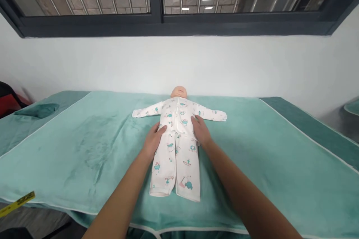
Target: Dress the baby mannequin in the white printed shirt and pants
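Note:
A baby doll [178,92] lies on its back with its head toward the wall. It wears a white printed long-sleeved top [176,114] and matching trousers [165,168]. Both sleeves stretch out sideways, and the trouser legs point toward me. My left hand [153,138] grips the doll's left-hand side in the picture at the waist, thumb on the front of the cloth. On the opposite side, my right hand [200,129] holds the waist, its fingertips on the top. The undersides of the fingers are partly hidden, as are the doll's hands and feet.
A light green blanket [92,149] with pale edging covers the bed, over a darker green layer [303,115]. Behind are a white wall [179,63] and a dark window frame [162,26]. A red and black item [8,101] is at far left; a yellow strip [18,203] is at lower left.

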Tool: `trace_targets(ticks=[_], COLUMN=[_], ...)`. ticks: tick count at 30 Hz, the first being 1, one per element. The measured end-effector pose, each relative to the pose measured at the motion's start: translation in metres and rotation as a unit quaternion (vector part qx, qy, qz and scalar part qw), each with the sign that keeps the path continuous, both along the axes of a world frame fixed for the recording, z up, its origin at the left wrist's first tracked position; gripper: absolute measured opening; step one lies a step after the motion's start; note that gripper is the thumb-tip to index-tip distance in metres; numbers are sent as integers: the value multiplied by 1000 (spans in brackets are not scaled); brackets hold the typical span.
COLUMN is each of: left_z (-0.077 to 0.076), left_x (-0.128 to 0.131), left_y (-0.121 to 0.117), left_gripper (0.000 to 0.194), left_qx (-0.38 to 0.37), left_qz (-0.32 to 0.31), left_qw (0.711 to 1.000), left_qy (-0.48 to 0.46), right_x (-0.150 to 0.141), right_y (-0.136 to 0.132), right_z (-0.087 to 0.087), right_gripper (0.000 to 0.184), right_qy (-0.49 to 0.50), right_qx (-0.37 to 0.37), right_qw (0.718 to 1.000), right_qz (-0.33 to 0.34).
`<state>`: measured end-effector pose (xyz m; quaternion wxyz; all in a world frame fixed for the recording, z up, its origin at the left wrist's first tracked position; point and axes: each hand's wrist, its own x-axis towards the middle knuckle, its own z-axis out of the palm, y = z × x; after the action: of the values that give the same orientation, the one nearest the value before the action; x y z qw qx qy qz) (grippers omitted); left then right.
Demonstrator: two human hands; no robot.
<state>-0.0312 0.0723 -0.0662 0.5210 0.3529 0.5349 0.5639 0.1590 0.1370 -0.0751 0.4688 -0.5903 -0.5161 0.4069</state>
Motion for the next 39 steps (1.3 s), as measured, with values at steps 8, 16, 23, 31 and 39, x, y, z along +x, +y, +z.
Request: trace_targets(ticks=[8,16,23,31,39], left_z=[2,-10,-18,-22,-18], left_x=[17,20,19,14,-1], left_y=[36,34,35,10,-173], left_gripper=[42,41,41,35,25], left_qx=[23,23,47,39,94], left_qz=[35,91,92,101,42], left_qw=[997,995,995,981,933], left_qy=[-62,17,14,160,345], right_x=[-3,4,1,9,87], right_y=[42,34,26,-17,-117], right_z=[-10,-20,-21,-20,40], right_gripper=[66,57,53,49,39], right_qy=[61,60,104,23,-39], right_qx=[36,46,57,37,120], right_qw=[997,997,993,999,988], right_qz=[22,25,9,19,89])
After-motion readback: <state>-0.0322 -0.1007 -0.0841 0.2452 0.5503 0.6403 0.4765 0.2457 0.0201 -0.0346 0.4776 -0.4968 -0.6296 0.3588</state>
